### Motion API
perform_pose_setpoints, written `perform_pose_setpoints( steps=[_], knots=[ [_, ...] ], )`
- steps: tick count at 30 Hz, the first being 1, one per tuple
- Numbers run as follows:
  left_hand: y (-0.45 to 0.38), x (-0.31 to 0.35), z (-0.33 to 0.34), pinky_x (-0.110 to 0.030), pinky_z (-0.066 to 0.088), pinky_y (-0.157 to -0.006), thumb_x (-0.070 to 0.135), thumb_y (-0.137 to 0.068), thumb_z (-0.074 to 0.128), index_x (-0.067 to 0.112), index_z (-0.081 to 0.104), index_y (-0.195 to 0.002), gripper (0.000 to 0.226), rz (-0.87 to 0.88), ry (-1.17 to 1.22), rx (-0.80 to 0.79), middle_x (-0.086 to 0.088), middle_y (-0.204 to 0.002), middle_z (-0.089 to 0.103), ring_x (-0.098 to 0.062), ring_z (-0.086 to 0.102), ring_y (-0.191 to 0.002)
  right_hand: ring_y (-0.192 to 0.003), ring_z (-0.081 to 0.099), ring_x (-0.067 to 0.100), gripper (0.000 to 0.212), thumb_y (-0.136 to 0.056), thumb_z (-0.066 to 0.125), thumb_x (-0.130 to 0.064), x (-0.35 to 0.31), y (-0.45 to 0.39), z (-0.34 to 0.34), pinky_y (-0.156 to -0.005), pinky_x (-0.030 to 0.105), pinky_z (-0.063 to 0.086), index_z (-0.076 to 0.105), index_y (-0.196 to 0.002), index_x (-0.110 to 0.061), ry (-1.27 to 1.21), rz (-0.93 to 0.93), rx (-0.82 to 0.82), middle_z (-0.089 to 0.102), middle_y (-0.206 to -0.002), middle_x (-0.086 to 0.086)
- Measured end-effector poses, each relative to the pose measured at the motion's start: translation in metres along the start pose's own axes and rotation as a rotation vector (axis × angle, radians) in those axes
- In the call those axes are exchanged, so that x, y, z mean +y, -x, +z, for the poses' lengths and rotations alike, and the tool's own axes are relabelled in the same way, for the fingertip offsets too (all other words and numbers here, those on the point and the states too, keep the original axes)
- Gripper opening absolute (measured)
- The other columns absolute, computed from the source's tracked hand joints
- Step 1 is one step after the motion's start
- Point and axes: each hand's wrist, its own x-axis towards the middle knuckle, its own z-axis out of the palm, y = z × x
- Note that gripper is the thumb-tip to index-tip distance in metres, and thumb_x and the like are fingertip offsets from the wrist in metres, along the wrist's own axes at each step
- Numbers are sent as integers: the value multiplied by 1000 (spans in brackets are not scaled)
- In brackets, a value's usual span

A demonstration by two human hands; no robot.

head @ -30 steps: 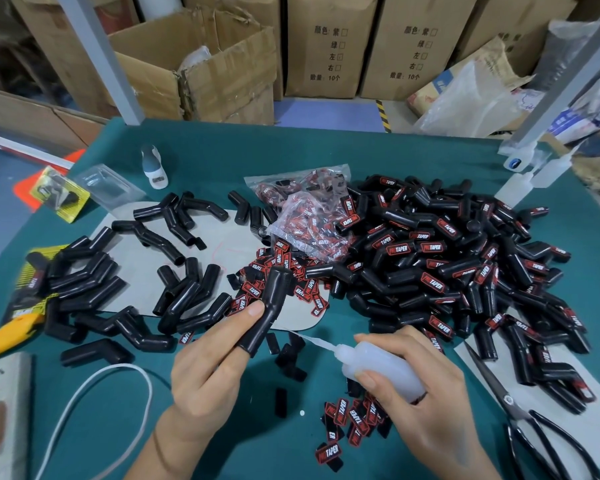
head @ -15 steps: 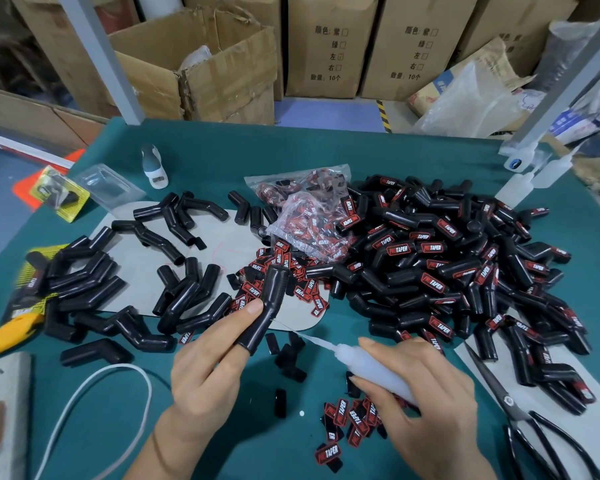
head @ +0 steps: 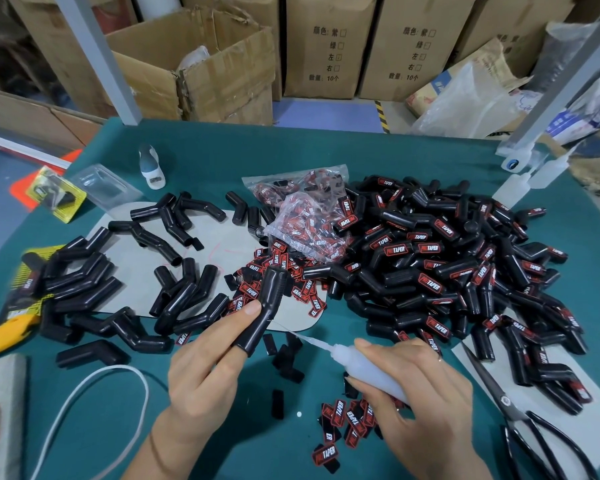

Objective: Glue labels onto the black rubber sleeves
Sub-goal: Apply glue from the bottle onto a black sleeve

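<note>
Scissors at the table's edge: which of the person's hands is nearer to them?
Right. The right hand, gripping the glue bottle, lies just left of the scissors; the left hand, holding a black sleeve, is farther left.

We see smooth, faintly glossy black rubber sleeves (head: 465, 271), a translucent soft-plastic glue bottle (head: 371, 370), a matt teal cloth table cover (head: 326, 147), and creased brown cardboard boxes (head: 329, 46).

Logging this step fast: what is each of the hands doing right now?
Left hand: closed, holding a black sleeve upright.
Right hand: closed around the glue bottle, nozzle aimed toward the sleeve.
</note>
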Motion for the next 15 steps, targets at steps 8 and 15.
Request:
perform_pose_setpoints(
  steps=[8,15],
  knots=[
    [-14,10,-3,-14,49,-99,-6,-109,42,-14,63,-66,48,-35,-73,-68,-36,-115,60,-22,64,-116,-69,67,16,30,-93,78,-31,0,5,2,-53,34,53,68,-119,-22,-23,13,-6,71,-83,-2],
    [-19,13,-6,-11,47,-99,-4,-111,41,-22,57,-51,65,-20,-100,-81,-37,-115,57,-19,62,-110,-73,65,12,28,-94,76,-32,-2,2,2,-54,32,53,68,-120,-23,-28,6,-6,66,-93,-10]
  ],
)
